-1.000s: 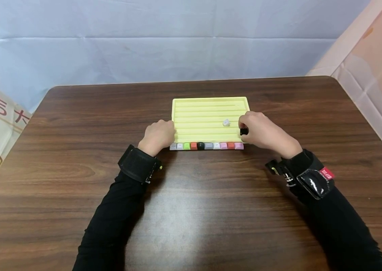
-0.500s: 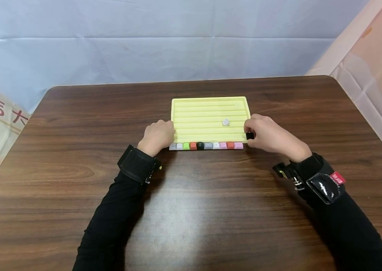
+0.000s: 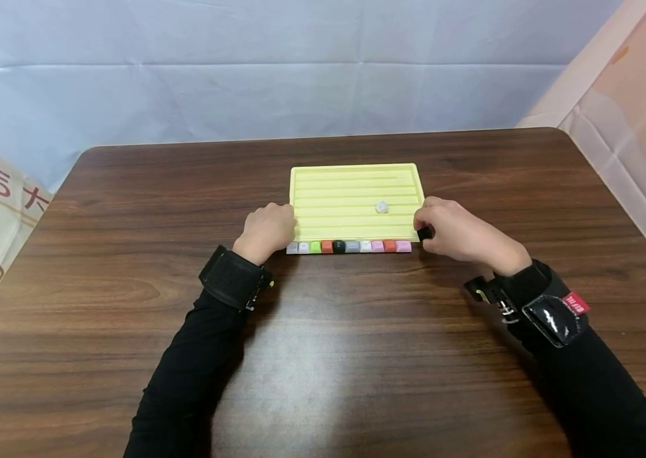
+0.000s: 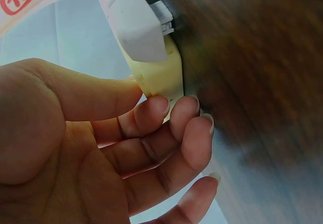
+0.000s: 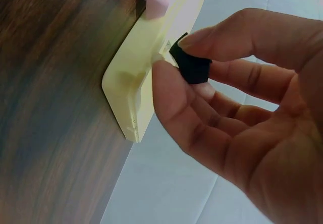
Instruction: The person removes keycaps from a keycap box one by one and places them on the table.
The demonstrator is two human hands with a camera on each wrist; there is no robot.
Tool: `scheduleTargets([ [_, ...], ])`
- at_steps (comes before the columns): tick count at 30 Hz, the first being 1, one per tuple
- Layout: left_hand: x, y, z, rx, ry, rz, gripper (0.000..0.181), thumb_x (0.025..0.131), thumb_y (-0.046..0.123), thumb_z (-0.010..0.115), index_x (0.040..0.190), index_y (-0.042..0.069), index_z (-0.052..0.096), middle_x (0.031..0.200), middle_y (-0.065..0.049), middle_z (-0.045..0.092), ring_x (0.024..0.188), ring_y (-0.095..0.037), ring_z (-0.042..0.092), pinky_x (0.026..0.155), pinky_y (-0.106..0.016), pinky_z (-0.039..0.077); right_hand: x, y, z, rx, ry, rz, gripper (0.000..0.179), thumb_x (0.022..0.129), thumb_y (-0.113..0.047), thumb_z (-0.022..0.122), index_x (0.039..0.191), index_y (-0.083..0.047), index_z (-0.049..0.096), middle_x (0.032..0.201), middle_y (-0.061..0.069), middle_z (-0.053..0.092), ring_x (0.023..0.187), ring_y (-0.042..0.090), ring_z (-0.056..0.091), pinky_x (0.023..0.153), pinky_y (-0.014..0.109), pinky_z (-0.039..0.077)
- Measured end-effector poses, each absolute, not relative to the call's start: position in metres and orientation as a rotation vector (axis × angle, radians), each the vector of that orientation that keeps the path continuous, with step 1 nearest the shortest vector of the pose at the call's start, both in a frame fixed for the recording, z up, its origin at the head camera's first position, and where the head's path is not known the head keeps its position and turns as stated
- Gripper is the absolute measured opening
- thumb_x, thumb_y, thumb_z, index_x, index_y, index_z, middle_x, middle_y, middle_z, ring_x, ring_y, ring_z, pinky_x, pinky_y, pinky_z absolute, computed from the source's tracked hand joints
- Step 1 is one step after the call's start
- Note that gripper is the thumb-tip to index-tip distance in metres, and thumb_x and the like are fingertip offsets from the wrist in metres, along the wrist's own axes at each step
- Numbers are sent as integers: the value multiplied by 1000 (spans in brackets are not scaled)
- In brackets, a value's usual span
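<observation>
A pale yellow ridged tray [image 3: 334, 197] lies on the table. Along its near edge runs a row of coloured keycaps [image 3: 352, 247], in grey, white, green, red, black and pink. My left hand [image 3: 266, 230] pinches the tray's left edge between thumb and fingers, beside a light keycap [image 4: 139, 30] in the left wrist view. At the tray's near right corner, my right hand [image 3: 460, 230] pinches a black keycap [image 5: 193, 65] between thumb and fingertips. One white keycap [image 3: 381, 207] sits on the tray's ridges, right of the middle.
The dark wooden table [image 3: 323, 356] extends around the tray on all sides. A pale blue cloth [image 3: 277, 76] hangs behind its far edge. Printed cloths [image 3: 632, 127] stand at the left and right.
My right hand has moved right and slightly nearer, carrying the black keycap from over the tray to its right edge. My left hand stays in place on the tray.
</observation>
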State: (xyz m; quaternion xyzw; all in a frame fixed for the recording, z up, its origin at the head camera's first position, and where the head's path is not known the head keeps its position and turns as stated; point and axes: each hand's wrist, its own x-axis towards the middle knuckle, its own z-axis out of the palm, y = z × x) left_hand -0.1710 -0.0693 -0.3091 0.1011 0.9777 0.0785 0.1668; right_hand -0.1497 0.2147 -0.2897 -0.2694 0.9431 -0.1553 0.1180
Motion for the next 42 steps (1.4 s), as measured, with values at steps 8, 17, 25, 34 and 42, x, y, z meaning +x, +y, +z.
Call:
scheduleTargets([
  [8,-171,-69,-308,293,2775,226,27,98,13,37,79,4,54,65,-7,39,55,-20,35,53,-30,27,-148,215,-291,-855,2752,-423,17,78,9,62,94,6,62,90,16,50,75,24,49,65,36,42],
  [17,-171,-69,-307,269,2764,211,25,98,15,38,85,4,56,70,-9,45,58,-21,39,55,-31,30,-147,214,-295,-923,2785,-411,14,75,12,64,82,3,56,85,14,51,72,23,47,62,35,42],
  [25,-171,-69,-308,275,2772,224,26,98,14,38,83,4,56,69,-9,44,58,-21,39,55,-31,30,-144,211,-297,-917,2785,-363,11,76,11,65,82,4,60,82,13,49,69,21,47,59,33,42],
  [34,-170,-69,-307,284,2775,218,25,98,17,39,90,2,57,72,-11,48,60,-22,42,56,-32,31,-138,210,-304,-872,2806,-324,11,76,13,61,83,5,63,90,18,51,73,23,51,59,34,43],
  [42,-170,-68,-308,286,2776,222,25,98,19,40,92,2,58,73,-11,49,61,-23,44,56,-32,32,-137,208,-306,-823,2815,-277,12,78,15,56,82,5,62,81,14,46,62,20,41,52,28,36],
])
